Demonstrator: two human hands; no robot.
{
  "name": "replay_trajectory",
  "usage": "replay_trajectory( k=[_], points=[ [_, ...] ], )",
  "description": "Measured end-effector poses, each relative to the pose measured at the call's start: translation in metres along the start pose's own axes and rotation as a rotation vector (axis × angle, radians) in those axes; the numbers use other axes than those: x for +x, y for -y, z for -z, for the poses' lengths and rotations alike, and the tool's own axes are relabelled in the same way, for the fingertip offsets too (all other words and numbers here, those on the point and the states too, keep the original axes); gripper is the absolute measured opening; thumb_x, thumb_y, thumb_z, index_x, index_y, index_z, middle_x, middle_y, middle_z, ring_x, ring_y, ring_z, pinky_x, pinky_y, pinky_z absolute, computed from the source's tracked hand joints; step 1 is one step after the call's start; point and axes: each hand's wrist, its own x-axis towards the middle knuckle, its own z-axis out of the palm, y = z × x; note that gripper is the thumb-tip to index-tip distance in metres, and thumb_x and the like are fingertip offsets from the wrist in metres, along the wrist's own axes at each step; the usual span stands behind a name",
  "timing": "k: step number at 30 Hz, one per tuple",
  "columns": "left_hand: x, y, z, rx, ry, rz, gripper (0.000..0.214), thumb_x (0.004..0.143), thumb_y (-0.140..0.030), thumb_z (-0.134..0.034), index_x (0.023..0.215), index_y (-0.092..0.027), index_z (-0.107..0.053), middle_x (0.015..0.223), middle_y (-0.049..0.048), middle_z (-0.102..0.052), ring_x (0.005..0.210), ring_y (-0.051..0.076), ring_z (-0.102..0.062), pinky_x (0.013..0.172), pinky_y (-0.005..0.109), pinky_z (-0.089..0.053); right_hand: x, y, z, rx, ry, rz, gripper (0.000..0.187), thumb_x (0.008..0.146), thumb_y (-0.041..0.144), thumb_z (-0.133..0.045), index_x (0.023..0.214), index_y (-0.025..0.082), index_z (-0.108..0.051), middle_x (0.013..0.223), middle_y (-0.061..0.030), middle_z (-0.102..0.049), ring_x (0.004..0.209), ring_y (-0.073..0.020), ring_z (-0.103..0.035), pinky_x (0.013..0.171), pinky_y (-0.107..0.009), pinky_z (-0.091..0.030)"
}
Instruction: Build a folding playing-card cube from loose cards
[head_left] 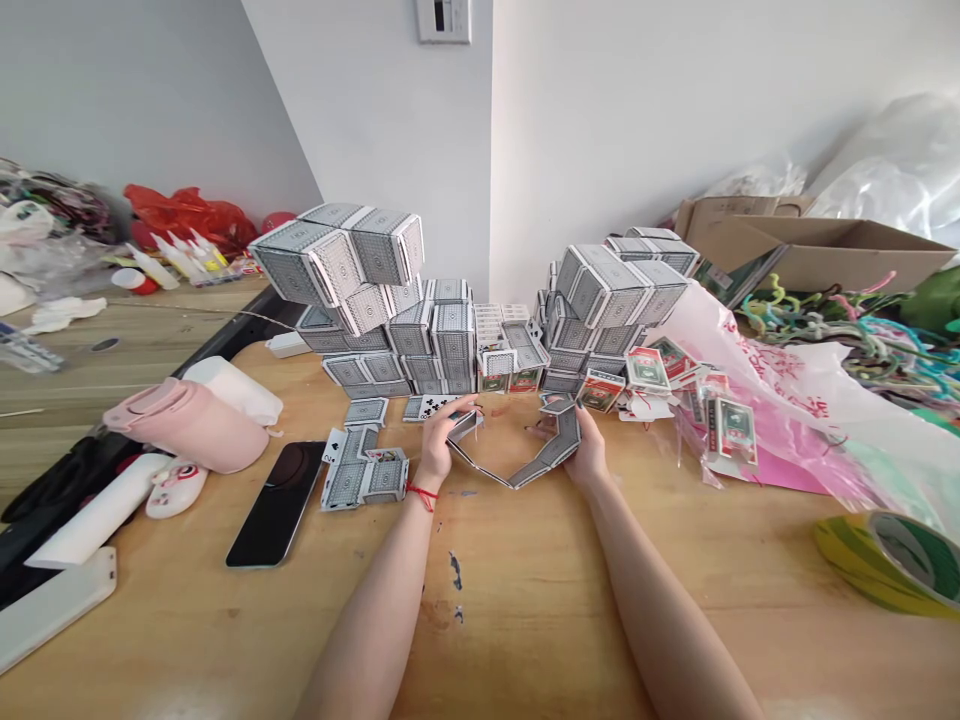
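My left grip pinches narrowly on one end of a curved, hinged chain of grey-backed paper playing cards, and my right grip closes on its other end. The chain bows toward me on the pale wooden tabletop. Just beyond it rise a tall stack of box-shaped grey card units on the left and a second grey stack on the right.

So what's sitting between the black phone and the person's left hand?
A small cluster of grey-backed playing cards stands between the black phone and the left hand, as the head camera shows.
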Motion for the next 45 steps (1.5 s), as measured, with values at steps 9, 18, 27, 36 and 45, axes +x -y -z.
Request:
replay_trajectory(
  k=[9,18,27,36,45],
  points=[
    [-0.001,-0.003,-0.002,-0.032,0.239,0.161,0.040,0.070,-0.023,-0.038,0.092,-0.014,-0.070,0.088,0.0097,-0.070,0.082,0.025,-0.063,0.074,0.037,-0.048,-0.005,0.004,-0.005,-0.119,0.079,-0.018,0.044,0.077,0.049,-0.042,0.110,0.024,-0.056,0.098,-0.0032,-0.063,0.050,-0.0102,-0.049,0.045,-0.024,-0.042],
    [0.002,0.001,0.003,-0.182,0.300,0.183,0.044,0.062,-0.020,-0.041,0.097,-0.016,-0.067,0.087,0.0077,-0.066,0.080,0.022,-0.061,0.073,0.036,-0.047,-0.001,0.000,0.000,-0.133,0.099,-0.017,0.031,0.074,0.044,-0.049,0.085,0.018,-0.063,0.095,-0.0060,-0.065,0.062,-0.0149,-0.057,0.060,-0.030,-0.048],
    [0.004,0.004,0.002,-0.039,0.277,0.284,0.038,0.059,-0.009,-0.046,0.089,-0.015,-0.068,0.078,0.0067,-0.070,0.074,0.020,-0.064,0.077,0.035,-0.047,0.001,0.000,0.007,-0.312,0.011,0.205,0.014,0.068,0.025,-0.055,0.069,0.020,-0.068,0.092,-0.0046,-0.069,0.097,-0.0231,-0.058,0.092,-0.037,-0.039],
    [0.005,0.019,-0.004,0.154,-0.089,0.208,0.027,0.064,-0.013,-0.047,0.077,-0.015,-0.070,0.086,0.0060,-0.071,0.090,0.021,-0.063,0.088,0.035,-0.044,0.000,0.000,0.008,-0.389,0.025,0.143,0.019,0.067,0.023,-0.053,0.077,0.021,-0.070,0.083,-0.0039,-0.071,0.084,-0.0213,-0.062,0.082,-0.035,-0.044],
    [0.002,0.016,-0.010,0.218,-0.194,0.179,0.027,0.069,-0.013,-0.046,0.078,-0.017,-0.071,0.090,0.0037,-0.071,0.093,0.019,-0.063,0.088,0.033,-0.045,-0.009,0.003,0.000,-0.578,0.172,0.264,0.023,0.075,0.032,-0.052,0.087,0.020,-0.067,0.090,-0.0055,-0.069,0.090,-0.0228,-0.060,0.084,-0.035,-0.044]
  ],
)
